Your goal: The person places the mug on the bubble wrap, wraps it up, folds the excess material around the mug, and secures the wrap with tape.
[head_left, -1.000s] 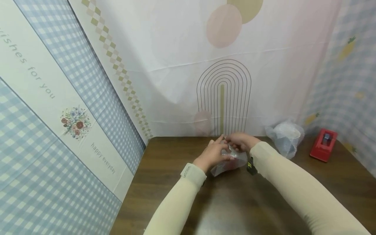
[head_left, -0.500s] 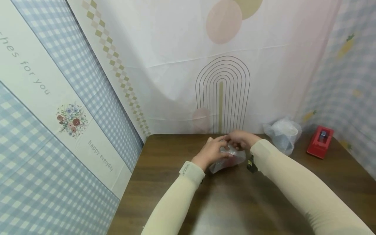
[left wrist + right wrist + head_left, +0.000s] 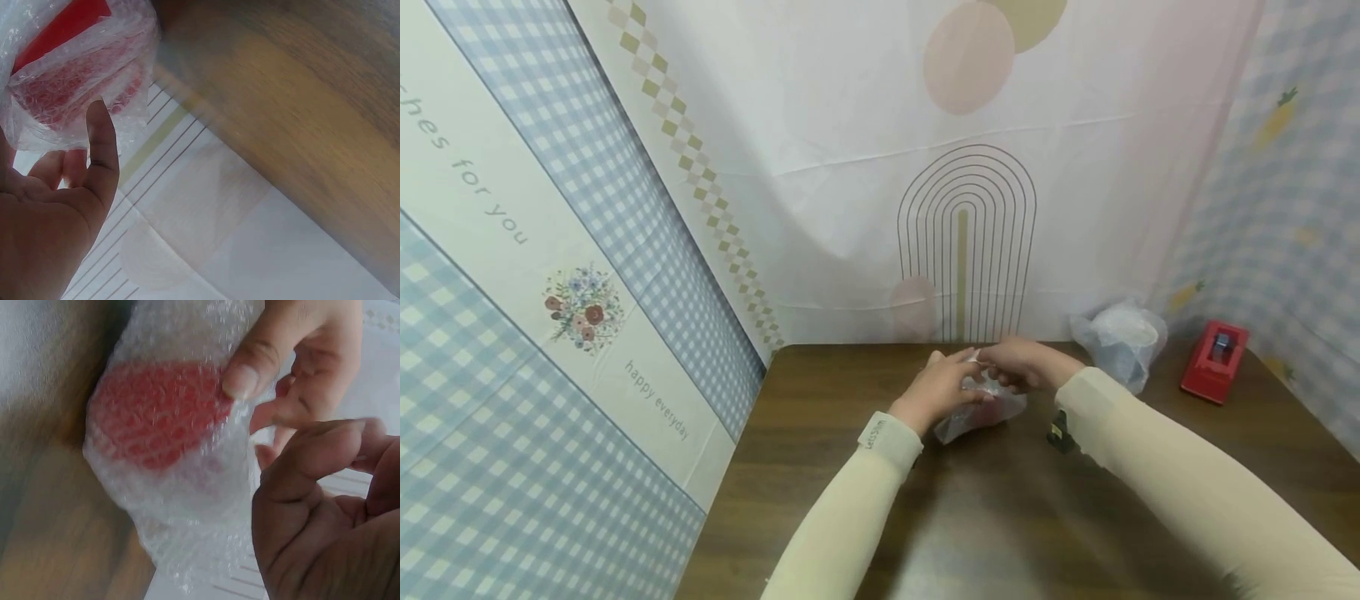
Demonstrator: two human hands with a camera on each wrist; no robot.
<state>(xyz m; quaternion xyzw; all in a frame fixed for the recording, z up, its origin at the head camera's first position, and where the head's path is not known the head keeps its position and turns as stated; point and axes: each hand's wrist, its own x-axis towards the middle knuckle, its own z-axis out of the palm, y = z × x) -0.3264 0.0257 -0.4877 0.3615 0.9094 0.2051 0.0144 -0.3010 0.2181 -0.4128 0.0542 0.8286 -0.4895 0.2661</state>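
My left hand [image 3: 934,390] holds a red object wrapped in clear bubble wrap [image 3: 156,415], low over the brown table's back part. Its thumb lies on the front of the wrap, with the other fingers behind. In the left wrist view, the red object [image 3: 62,34] shows bare through a gap in the wrap's folds; its kind is hidden. My right hand [image 3: 1018,364] is right beside the left fingertips, above the wrapped object. Its fingers are curled in the right wrist view, and I cannot tell whether they pinch anything thin.
A second bubble-wrapped bundle [image 3: 1122,343], whitish and rounded, stands at the table's back right. Right of it sits a red tape dispenser [image 3: 1216,361]. A printed cloth [image 3: 835,208] hangs along the back edge of the brown table [image 3: 820,467].
My right hand and forearm have shifted slightly to the right, away from the left fingertips. The left hand and the wrapped object stay nearly in place; the head view has tilted a little.
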